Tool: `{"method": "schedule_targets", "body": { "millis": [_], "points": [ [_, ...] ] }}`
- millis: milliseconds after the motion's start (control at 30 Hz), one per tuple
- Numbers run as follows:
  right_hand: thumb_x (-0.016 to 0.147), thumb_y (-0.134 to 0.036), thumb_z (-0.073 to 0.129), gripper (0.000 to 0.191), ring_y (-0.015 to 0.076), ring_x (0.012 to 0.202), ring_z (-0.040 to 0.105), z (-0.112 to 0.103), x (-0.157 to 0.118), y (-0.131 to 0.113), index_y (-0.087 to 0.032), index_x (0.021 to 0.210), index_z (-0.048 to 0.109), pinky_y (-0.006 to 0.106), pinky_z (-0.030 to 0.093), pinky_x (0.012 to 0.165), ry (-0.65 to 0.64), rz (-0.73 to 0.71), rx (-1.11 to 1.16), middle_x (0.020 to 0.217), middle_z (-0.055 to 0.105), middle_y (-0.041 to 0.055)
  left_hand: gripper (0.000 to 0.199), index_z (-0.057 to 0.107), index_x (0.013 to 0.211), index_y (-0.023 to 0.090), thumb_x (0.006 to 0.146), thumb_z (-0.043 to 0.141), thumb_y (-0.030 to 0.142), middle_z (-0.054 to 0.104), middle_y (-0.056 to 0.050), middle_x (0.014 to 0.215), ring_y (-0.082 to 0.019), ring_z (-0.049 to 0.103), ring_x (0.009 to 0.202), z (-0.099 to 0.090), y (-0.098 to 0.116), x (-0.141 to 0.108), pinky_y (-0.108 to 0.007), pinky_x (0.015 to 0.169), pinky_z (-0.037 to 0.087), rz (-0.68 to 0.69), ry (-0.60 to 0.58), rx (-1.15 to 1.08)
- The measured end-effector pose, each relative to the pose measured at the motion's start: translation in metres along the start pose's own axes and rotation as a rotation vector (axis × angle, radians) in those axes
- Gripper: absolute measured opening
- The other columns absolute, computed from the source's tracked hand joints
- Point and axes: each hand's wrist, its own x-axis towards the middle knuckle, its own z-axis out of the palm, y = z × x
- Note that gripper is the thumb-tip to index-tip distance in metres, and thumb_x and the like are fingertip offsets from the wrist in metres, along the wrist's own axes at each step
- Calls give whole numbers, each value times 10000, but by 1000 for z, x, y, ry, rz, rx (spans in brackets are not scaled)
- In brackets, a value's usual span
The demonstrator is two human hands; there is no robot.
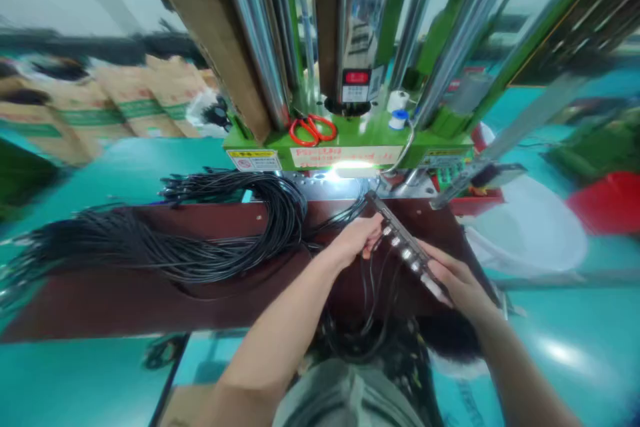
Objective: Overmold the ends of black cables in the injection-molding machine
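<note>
2 hands, left [364, 237] and right [453, 280], both grasping 1 metal bar [410, 248].

Single view: head cam, on the wearer's head, facing forward and steeply down. Left hand [361, 237] and right hand [454, 277] sit close, just right of center. Brown bench [150, 307] crosses mid-frame, green machine [357, 132] beyond it, paper bags [95, 110] farther back, left.

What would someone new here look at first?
Probably the tall green machine, top middle, with red-handled scissors on its ledge and a bright light glowing just below. Then the big bunch of black cables curling over the brown table, left of the long bar in the right hand.
</note>
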Motion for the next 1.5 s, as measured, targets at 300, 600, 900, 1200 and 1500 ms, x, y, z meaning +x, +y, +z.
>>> {"method": "schedule_targets", "body": {
  "millis": [300,600,900,1200,1500],
  "points": [
    [789,-470,583,583,41,383,317,3,1,-6,-167,1278,488,147,250,316,42,147,57,589,539,1,550,256,492,183,735,455,635,261,77,428,-25,254,335,-4,1,1,-168,336,218,-41,17,0],
    [787,-479,572,562,84,535,509,4,4,-1,-248,1290,473,159,365,382,-1,190,45,986,635,57,526,293,510,186,738,421,643,270,77,424,-36,292,320,-5,-9,8,-174,329,230,-31,142,120],
    [736,-484,602,506,119,639,548,5,3,-8,-261,1187,548,151,383,418,186,281,54,879,616,43,506,438,703,181,769,313,667,355,69,523,-34,259,342,-6,-1,4,-165,328,188,-14,204,127],
    [701,-524,581,489,50,348,306,-25,-1,-3,-174,1033,498,169,198,301,119,175,-193,551,419,-69,300,512,732,185,864,365,410,477,32,576,-102,447,562,-10,5,-4,-230,591,359,442,582,676],
    [878,-225,399,157,176,571,571,-40,26,1,-172,847,543,253,278,477,-4,-267,-1488,824,610,90,189,524,949,204,819,480,333,543,-61,971,-227,459,959,-15,3,-3,-339,773,376,299,759,1240]
  ]
}}
